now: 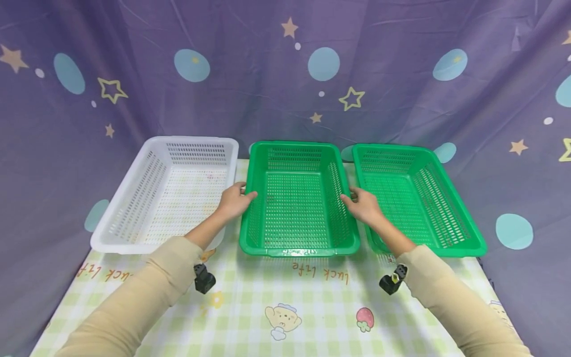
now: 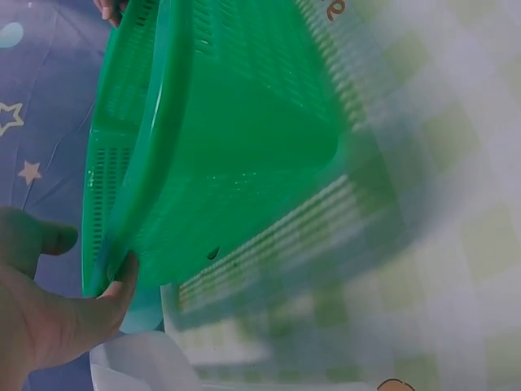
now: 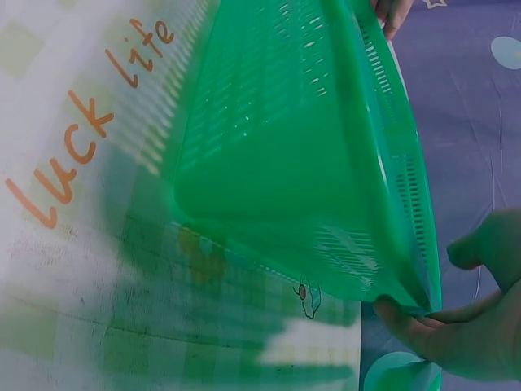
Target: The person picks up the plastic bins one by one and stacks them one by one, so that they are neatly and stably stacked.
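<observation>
A green plastic basket (image 1: pixel 296 208) with slotted walls stands in the middle of the row. On its left rim is my left hand (image 1: pixel 235 202), thumb over the edge and fingers outside beneath it. The right hand (image 1: pixel 363 204) holds the opposite rim in the same way. From the left wrist view, the left hand's fingers (image 2: pixel 114 297) touch the underside of the rim. Likewise, the right wrist view has the right hand's fingers (image 3: pixel 407 323) under the rim. Whether the basket's base touches the table cannot be told.
A white basket (image 1: pixel 187 203) stands to the left and a second green basket (image 1: pixel 397 203) to the right, both close beside the middle one. Under them lies a green-checked tablecloth (image 1: pixel 321 297). A purple curtain (image 1: pixel 267 109) hangs behind.
</observation>
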Demonstrator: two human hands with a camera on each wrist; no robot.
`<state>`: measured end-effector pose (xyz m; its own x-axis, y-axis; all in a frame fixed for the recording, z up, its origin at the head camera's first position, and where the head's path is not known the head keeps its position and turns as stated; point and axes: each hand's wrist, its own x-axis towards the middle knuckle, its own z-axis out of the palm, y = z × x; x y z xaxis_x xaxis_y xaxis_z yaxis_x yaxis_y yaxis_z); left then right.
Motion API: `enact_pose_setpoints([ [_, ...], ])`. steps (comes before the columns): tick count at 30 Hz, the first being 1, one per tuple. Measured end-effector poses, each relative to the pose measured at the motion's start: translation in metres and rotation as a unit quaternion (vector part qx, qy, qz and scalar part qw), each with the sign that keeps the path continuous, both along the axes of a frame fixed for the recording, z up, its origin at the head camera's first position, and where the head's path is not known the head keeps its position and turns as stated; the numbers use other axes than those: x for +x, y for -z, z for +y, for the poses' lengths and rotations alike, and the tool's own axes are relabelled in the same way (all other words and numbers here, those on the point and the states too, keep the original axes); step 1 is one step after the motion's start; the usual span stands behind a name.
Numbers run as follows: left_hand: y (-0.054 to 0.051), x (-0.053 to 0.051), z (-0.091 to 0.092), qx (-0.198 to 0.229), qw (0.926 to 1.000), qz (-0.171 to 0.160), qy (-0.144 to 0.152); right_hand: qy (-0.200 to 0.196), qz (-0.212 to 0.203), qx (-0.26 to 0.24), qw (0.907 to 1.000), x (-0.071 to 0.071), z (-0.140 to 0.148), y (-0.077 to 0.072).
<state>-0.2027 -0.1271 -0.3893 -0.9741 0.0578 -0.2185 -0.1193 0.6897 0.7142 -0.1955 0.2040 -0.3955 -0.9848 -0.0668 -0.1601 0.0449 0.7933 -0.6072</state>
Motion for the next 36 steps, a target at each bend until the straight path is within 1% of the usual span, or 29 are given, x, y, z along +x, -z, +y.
enact_pose_setpoints([
  [6, -0.001, 0.0, 0.004, 0.016, 0.9996, -0.013, -0.022, 0.012, -0.025, 0.002, 0.9996, -0.002, -0.001, -0.001],
  [9, -0.001, 0.0, 0.008, 0.019, 0.9994, -0.005, -0.03, 0.018, -0.029, 0.001, 0.9994, -0.002, -0.002, -0.003],
  [15, -0.001, 0.0, 0.012, 0.008, 0.9987, 0.008, -0.049, 0.023, -0.033, -0.006, 0.9992, -0.001, -0.003, -0.003],
  [22, -0.004, -0.002, 0.009, 0.004, 0.9986, 0.002, -0.052, 0.021, -0.034, -0.001, 0.9992, -0.002, -0.003, -0.002],
  [28, -0.005, -0.003, 0.007, 0.002, 0.9986, 0.0, -0.052, 0.022, -0.043, -0.017, 0.9987, -0.003, -0.002, -0.002],
  [36, -0.008, -0.002, 0.005, 0.009, 0.9987, -0.011, -0.05, 0.021, -0.056, -0.024, 0.9979, -0.002, 0.0, -0.005],
])
